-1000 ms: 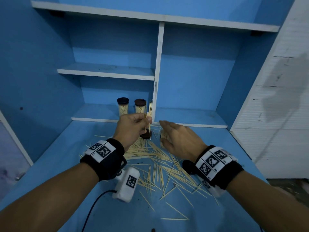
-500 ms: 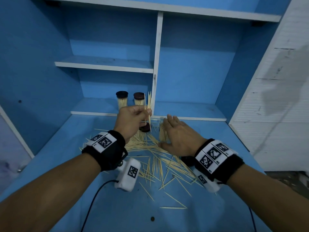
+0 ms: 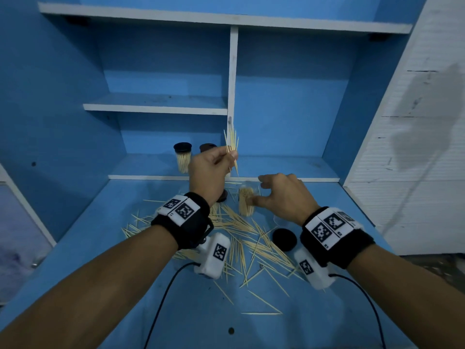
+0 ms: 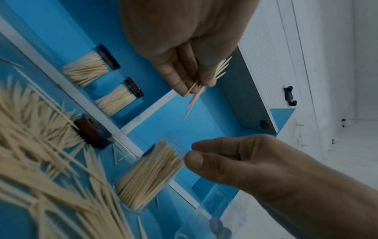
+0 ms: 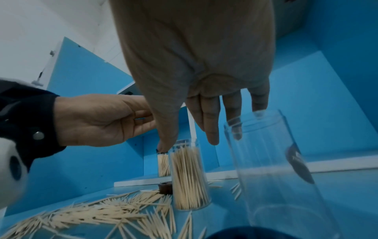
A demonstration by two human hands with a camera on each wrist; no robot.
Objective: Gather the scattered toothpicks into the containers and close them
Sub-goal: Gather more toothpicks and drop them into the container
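Head view: toothpicks mid-gather

Scattered toothpicks (image 3: 241, 238) litter the blue surface (image 3: 125, 311). Right hand (image 3: 284, 195), fingers relaxed, thumb touching the open, nearly full container (image 3: 246, 203) at centre. Left hand (image 3: 210, 172) pinches a small bundle (image 3: 232, 147) above.

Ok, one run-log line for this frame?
left hand: pinching toothpick bunch | right hand: touching open jar | table: loose toothpicks remain

Pale wooden toothpicks (image 3: 241, 238), clear glossy container (image 5: 189, 177), matt blue tabletop (image 3: 314, 311)
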